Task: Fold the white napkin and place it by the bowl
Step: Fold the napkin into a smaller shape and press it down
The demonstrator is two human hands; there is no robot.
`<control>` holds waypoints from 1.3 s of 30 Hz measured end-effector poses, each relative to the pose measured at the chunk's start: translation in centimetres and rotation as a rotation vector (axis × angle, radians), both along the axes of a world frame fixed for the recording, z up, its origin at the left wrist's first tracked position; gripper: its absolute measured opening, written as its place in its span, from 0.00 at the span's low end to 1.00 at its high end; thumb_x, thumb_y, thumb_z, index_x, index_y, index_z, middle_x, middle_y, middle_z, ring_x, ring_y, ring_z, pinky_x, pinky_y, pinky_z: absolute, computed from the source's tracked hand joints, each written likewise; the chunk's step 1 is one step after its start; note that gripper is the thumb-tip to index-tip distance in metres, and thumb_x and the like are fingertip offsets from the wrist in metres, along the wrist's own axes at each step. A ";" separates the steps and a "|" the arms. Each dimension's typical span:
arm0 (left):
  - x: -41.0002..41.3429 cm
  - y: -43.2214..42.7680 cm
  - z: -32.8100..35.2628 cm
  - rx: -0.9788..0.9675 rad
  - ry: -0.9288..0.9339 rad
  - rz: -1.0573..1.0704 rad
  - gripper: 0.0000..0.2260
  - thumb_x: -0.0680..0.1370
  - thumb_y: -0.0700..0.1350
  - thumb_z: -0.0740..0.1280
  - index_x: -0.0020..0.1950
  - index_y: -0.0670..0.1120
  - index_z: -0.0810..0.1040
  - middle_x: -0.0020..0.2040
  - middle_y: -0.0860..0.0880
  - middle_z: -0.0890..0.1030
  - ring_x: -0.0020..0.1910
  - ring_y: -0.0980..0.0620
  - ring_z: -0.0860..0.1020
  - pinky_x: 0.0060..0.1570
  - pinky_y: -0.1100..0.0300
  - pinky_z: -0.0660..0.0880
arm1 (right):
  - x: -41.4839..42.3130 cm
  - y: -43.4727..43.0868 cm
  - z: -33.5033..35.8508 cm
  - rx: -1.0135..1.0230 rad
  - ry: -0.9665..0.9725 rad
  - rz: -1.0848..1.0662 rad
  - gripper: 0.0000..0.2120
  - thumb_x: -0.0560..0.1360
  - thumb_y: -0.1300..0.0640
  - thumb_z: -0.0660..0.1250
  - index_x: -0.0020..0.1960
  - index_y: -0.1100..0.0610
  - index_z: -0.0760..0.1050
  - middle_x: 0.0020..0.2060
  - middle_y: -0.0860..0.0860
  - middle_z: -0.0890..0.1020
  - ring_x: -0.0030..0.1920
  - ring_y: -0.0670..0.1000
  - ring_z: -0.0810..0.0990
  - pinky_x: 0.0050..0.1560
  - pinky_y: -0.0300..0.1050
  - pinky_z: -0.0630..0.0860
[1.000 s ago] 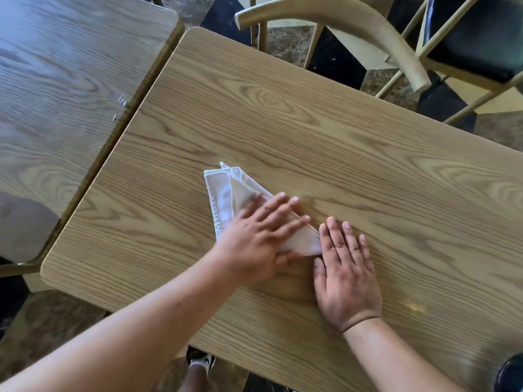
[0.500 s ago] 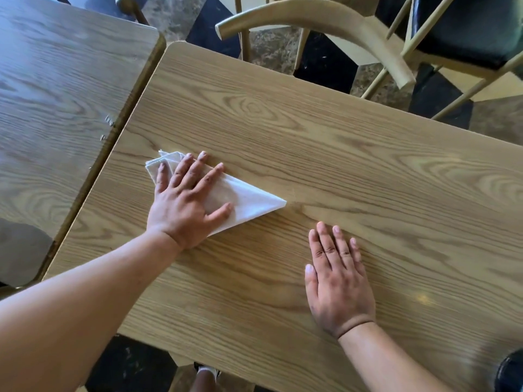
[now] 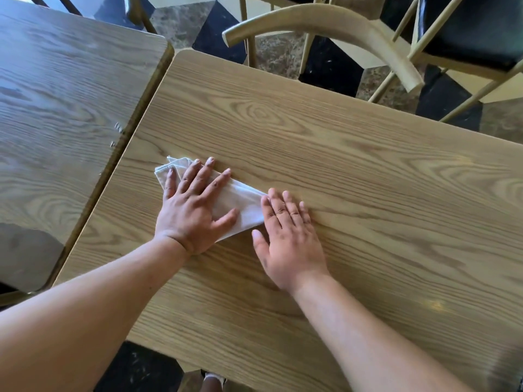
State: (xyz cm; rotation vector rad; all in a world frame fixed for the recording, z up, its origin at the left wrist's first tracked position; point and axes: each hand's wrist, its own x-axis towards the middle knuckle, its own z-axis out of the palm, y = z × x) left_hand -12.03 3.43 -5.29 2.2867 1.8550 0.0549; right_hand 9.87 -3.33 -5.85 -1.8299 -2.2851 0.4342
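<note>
The white napkin [image 3: 243, 203], folded into a long triangle, lies flat on the wooden table [image 3: 353, 171] near its left side. My left hand [image 3: 192, 210] presses flat on the napkin's wide end, fingers spread. My right hand [image 3: 285, 239] lies flat on the table with its fingertips over the napkin's pointed right tip. No bowl is in view.
A second wooden table [image 3: 65, 108] stands close on the left with a narrow gap between. A chair with a curved wooden back [image 3: 339, 26] and another with a black seat [image 3: 467, 26] stand beyond the far edge. A dark round object shows at the lower right corner.
My left hand slid the napkin left across the table and now holds it there. My right hand has moved left up to the napkin's tip.
</note>
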 end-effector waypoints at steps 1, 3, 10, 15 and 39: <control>0.0 0.0 -0.1 0.001 0.006 0.001 0.38 0.75 0.72 0.57 0.84 0.61 0.57 0.86 0.51 0.56 0.85 0.48 0.51 0.82 0.37 0.45 | 0.1 0.0 -0.4 -0.022 -0.055 0.011 0.35 0.82 0.42 0.54 0.84 0.58 0.57 0.84 0.55 0.59 0.84 0.59 0.56 0.83 0.61 0.50; 0.1 -0.1 -0.3 -0.004 0.015 -0.016 0.37 0.77 0.72 0.56 0.84 0.61 0.56 0.86 0.51 0.55 0.85 0.48 0.51 0.82 0.36 0.44 | 0.5 -0.2 -1.0 -0.036 -0.113 0.019 0.36 0.81 0.41 0.55 0.84 0.58 0.57 0.84 0.55 0.58 0.84 0.58 0.55 0.83 0.62 0.51; -7.3 2.0 0.3 -0.074 0.012 0.146 0.35 0.79 0.72 0.48 0.85 0.62 0.51 0.87 0.56 0.49 0.85 0.57 0.44 0.82 0.39 0.39 | 0.5 -0.1 -1.1 -0.021 -0.114 0.021 0.37 0.80 0.43 0.55 0.84 0.58 0.55 0.84 0.54 0.57 0.84 0.58 0.54 0.82 0.63 0.50; -7.3 2.1 0.5 -0.080 -0.001 0.168 0.34 0.79 0.72 0.49 0.84 0.62 0.53 0.87 0.56 0.51 0.85 0.58 0.44 0.82 0.39 0.40 | 0.4 0.0 -1.0 -0.032 -0.124 0.025 0.36 0.81 0.43 0.55 0.85 0.58 0.54 0.85 0.54 0.56 0.84 0.57 0.53 0.82 0.63 0.51; -1.3 -9.4 6.9 -0.362 -0.030 0.464 0.18 0.73 0.67 0.69 0.49 0.53 0.77 0.52 0.51 0.79 0.55 0.43 0.78 0.51 0.49 0.77 | 1.5 -9.3 3.5 0.071 0.055 0.079 0.35 0.78 0.40 0.64 0.78 0.60 0.69 0.76 0.57 0.73 0.81 0.61 0.63 0.79 0.68 0.60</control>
